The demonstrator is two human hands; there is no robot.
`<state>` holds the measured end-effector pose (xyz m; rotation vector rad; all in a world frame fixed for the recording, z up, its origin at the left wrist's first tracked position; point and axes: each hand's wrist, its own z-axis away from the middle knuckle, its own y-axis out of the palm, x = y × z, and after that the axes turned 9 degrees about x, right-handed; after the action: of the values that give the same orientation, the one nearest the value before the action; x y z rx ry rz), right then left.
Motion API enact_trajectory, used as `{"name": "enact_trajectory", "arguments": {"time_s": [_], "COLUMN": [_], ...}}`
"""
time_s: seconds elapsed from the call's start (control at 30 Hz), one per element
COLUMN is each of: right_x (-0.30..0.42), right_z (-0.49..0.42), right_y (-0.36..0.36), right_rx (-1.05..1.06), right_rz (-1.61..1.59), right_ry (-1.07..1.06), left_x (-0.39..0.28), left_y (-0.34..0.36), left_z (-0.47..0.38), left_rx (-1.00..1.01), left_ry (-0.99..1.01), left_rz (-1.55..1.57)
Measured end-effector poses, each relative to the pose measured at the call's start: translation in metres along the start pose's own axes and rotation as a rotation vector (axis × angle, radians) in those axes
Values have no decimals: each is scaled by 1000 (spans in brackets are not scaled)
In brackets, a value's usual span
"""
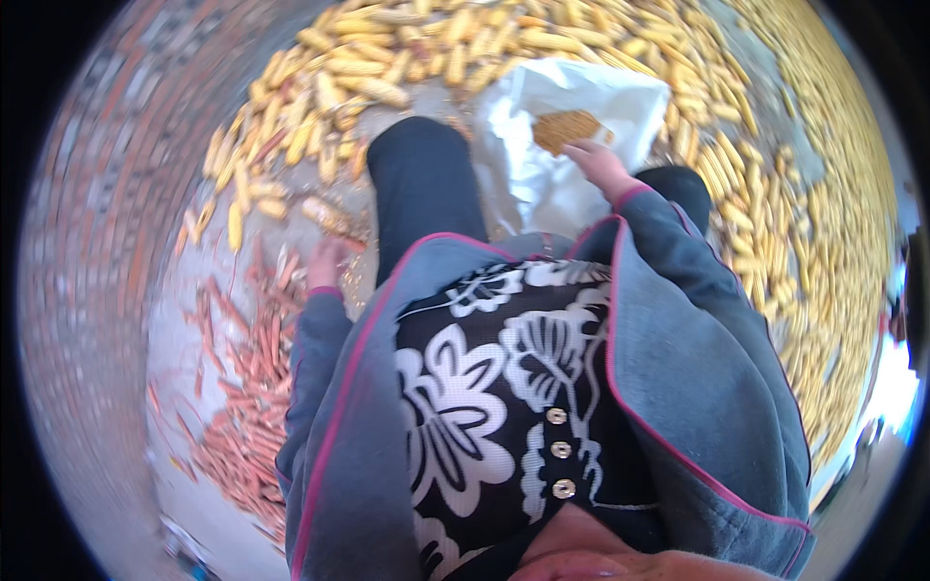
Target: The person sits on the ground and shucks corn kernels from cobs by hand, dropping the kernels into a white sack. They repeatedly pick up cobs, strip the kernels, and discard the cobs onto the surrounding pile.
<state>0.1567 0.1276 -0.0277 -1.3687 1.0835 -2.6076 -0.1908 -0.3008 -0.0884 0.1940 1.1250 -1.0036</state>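
My left hand is blurred, low over the floor beside my left knee. A reddish corn cob piece shows at its fingertips; whether the fingers grip it is unclear. Just ahead lies a partly stripped corn cob. Between my legs a white plastic sack is spread, with a small heap of loose corn kernels on it. My right hand reaches over the sack, fingers extended at the heap's near edge, with nothing seen in them.
Yellow corn ears form an arc ahead, and a larger mass of ears lies to the right. Bare reddish cobs are piled on the concrete floor at left. A brick wall stands beyond them.
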Motion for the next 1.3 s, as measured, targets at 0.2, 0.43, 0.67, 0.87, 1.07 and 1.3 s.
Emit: {"name": "enact_trajectory", "arguments": {"time_s": [0.2, 0.43, 0.67, 0.87, 1.07, 1.3], "right_x": [-1, 21, 30, 33, 31, 29], "right_z": [-8, -5, -2, 2, 7, 7], "right_y": [12, 9, 7, 3, 0, 13], "right_rx": [50, 202, 218, 219, 283, 356], "right_rz": [75, 69, -43, -110, -296, -280], "right_ry": [6, 31, -38, -128, -30, 57], "left_x": [-157, -243, -265, -256, -237, -225], "left_y": [29, 104, 118, 109, 76, 57], "left_z": [-26, -35, -37, -41, -35, -20], "left_rx": [-153, 28, 3, -63, -141, -204], "left_ry": [253, 573, 505, 551, 522, 528], "left_rz": [347, 277, 215, 40, 134, 206]}}
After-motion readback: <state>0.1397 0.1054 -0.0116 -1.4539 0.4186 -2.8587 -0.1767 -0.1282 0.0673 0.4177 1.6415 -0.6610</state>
